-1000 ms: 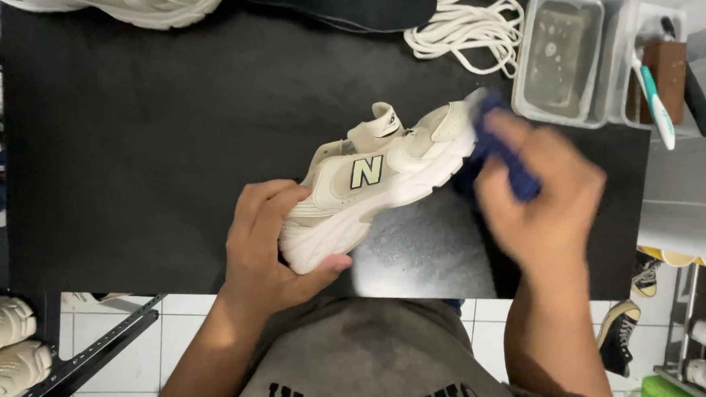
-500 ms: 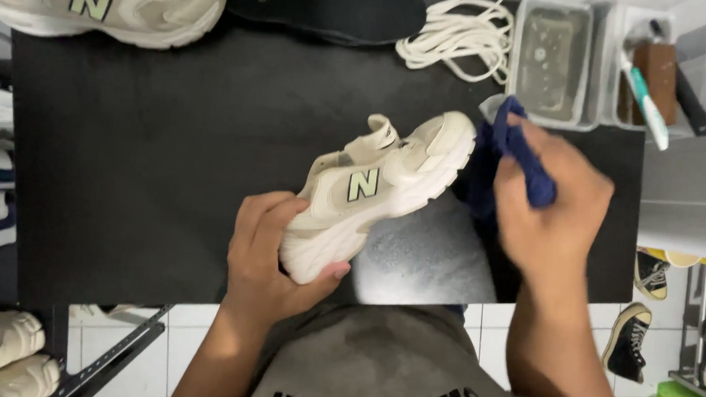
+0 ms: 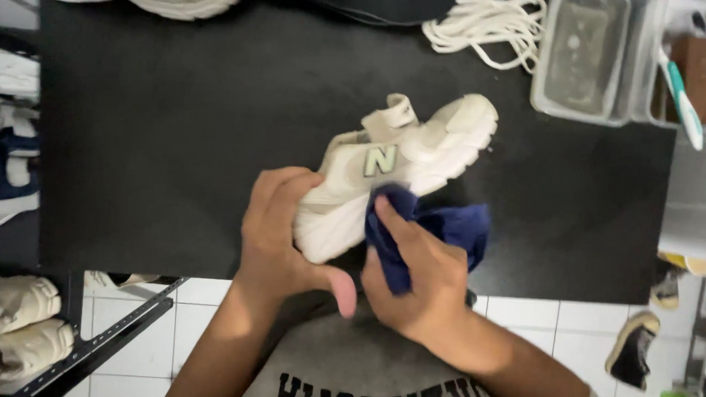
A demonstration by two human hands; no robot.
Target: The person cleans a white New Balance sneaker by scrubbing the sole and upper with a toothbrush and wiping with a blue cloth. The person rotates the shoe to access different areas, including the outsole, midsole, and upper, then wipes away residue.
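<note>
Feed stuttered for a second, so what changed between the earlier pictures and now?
The right hand brought the blue cloth from the shoe's toe end to the sole edge near the heel, close beside the left hand. The left hand kept its grip on the cream sneaker. The laces and the tubs stayed put.

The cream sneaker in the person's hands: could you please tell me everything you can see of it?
The cream sneaker is a chunky low-top with a thick off-white sole, panelled upper that looks like mesh and synthetic leather, a pale green side emblem and a raised tongue. It has no laces. It lies tilted over the black table, toe toward the upper right. The left hand grips its heel end, and the right hand presses a dark blue cloth against its sole.
</note>
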